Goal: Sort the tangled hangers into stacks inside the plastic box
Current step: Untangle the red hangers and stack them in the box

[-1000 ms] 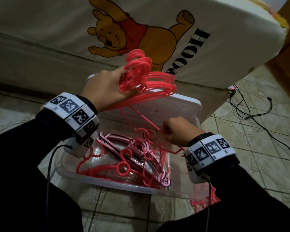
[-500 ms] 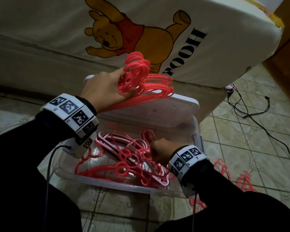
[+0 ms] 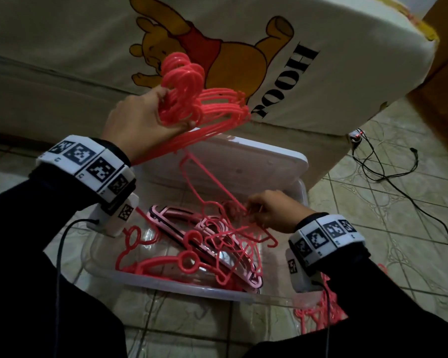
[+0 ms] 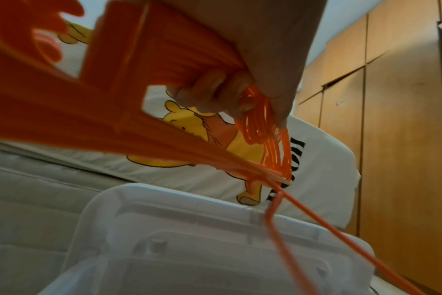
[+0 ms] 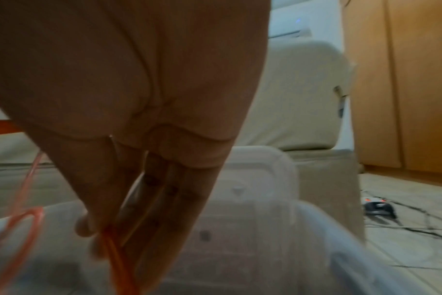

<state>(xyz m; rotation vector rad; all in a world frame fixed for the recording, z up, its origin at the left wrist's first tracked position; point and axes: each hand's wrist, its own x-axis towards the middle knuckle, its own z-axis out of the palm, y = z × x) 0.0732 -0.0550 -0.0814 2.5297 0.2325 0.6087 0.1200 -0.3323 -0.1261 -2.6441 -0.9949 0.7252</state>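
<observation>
My left hand [image 3: 145, 120] grips a bundle of thin red hangers [image 3: 199, 99] by their hooks, raised above the clear plastic box [image 3: 166, 282]. The left wrist view shows the fingers [image 4: 215, 91] curled round the bundle [image 4: 114, 123]. My right hand [image 3: 269, 210] is over the box and pinches one thin red hanger [image 3: 204, 182] that rises up to the bundle; the right wrist view shows the hanger [image 5: 114, 255] between thumb and fingers. A tangle of red hangers [image 3: 192, 259] and a pink stack [image 3: 207, 236] lie inside the box.
The box's white lid [image 3: 256, 164] leans behind it against a mattress with a bear print [image 3: 217, 47]. More red hangers [image 3: 318, 313] lie on the tiled floor at the right. Black cables [image 3: 398, 177] run across the floor; wooden cupboards [image 4: 404, 119] stand at the right.
My right hand dipped into the box, then rose toward the right with a thin red hanger drawn up to the bundle. The left hand stayed raised with its bundle.
</observation>
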